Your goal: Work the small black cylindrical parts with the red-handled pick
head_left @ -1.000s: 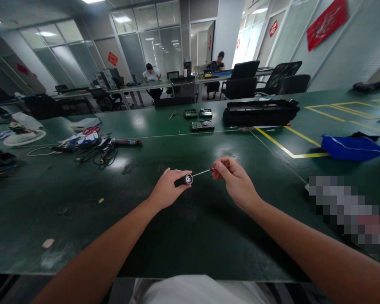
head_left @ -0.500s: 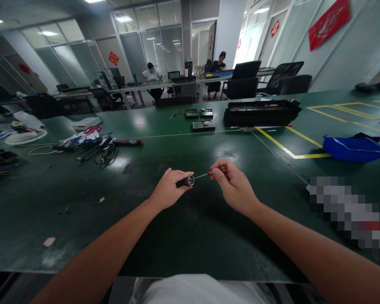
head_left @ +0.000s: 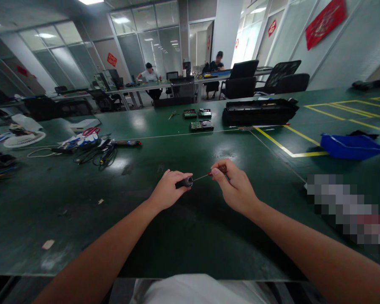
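Observation:
My left hand (head_left: 169, 188) is closed around a short black cylinder (head_left: 185, 182), whose open round end faces right. Most of the cylinder's body is hidden by the fingers. Pinched in my right hand (head_left: 236, 183) is a screwdriver (head_left: 221, 169) with a reddish handle. Its thin metal shaft points left and slightly down, and the tip lies close to the cylinder's open end. Whether the tip touches it, I cannot tell. Both hands are held above the green table (head_left: 177, 245).
Several circuit-board drives (head_left: 202, 125) lie ahead, left of a long black housing (head_left: 259, 112). Tangled cables (head_left: 104, 150) and a dark pen-like tool (head_left: 126, 143) are at left. A blue bin (head_left: 353, 146) and a blurred-out object (head_left: 345, 207) occupy the right. Two people sit at far desks.
The view has shifted slightly. Both hands keep nearly the same pose, with the screwdriver still pointed at the cylinder's end. A person at the far desk has moved an arm.

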`<act>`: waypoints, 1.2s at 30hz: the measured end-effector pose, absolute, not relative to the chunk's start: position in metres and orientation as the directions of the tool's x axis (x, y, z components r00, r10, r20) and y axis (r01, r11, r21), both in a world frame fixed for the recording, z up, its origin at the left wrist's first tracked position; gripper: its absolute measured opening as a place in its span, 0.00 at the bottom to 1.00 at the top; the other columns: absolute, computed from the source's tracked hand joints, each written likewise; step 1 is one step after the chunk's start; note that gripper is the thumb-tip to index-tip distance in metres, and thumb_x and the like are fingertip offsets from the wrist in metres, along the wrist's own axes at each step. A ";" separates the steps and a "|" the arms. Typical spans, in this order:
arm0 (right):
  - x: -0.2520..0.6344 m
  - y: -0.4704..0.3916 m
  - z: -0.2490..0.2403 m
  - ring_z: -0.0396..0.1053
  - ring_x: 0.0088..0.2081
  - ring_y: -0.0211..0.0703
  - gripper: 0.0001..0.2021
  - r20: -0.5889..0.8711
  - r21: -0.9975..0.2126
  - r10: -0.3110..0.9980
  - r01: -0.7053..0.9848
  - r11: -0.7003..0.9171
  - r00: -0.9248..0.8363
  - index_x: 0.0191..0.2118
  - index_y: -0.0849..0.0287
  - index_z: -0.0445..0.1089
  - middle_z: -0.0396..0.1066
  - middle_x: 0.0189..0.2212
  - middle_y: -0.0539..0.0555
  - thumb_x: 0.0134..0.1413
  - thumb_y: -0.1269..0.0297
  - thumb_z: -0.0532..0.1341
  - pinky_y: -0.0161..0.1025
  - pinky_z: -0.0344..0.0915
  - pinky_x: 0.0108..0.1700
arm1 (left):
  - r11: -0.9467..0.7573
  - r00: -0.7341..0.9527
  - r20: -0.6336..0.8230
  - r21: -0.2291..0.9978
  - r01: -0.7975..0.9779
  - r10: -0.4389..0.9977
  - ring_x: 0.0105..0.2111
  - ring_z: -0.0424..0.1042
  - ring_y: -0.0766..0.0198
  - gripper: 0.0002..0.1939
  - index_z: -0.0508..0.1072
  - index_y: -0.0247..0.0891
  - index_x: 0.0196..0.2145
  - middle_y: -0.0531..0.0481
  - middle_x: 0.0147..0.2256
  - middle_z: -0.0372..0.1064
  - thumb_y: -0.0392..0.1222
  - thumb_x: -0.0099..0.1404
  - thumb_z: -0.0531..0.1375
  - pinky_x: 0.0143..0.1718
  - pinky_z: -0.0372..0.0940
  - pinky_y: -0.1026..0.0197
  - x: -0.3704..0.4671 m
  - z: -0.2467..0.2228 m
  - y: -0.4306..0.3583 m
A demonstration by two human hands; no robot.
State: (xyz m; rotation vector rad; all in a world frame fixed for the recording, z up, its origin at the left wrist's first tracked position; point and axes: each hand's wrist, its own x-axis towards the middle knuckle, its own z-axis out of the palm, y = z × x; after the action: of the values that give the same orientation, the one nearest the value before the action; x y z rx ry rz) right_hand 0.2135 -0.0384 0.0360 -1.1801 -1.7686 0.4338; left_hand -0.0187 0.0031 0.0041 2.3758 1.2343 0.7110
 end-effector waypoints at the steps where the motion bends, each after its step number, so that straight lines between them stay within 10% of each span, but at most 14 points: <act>1: 0.213 -0.038 0.036 0.72 0.32 0.41 0.07 0.503 -0.699 0.856 0.526 0.485 -0.120 0.41 0.55 0.66 0.72 0.30 0.50 0.68 0.60 0.54 0.38 0.63 0.35 | -0.549 0.491 0.264 0.533 0.644 0.830 0.52 0.71 0.55 0.21 0.73 0.47 0.55 0.49 0.49 0.75 0.38 0.64 0.66 0.65 0.50 0.38 -0.019 0.004 0.003; 36: 0.213 -0.041 0.042 0.70 0.30 0.43 0.06 0.500 -0.638 0.852 0.599 0.483 -0.154 0.40 0.55 0.64 0.72 0.29 0.51 0.67 0.61 0.53 0.39 0.62 0.33 | -0.560 0.489 0.293 0.577 0.595 0.822 0.49 0.71 0.56 0.21 0.75 0.45 0.54 0.48 0.48 0.75 0.38 0.63 0.67 0.54 0.65 0.50 -0.019 0.007 0.002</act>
State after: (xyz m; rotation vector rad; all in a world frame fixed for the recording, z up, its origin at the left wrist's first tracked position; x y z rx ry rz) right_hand 0.2128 -0.0408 0.0415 -1.2140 -1.8589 0.3652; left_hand -0.0192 0.0021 0.0071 2.3386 1.1784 0.7744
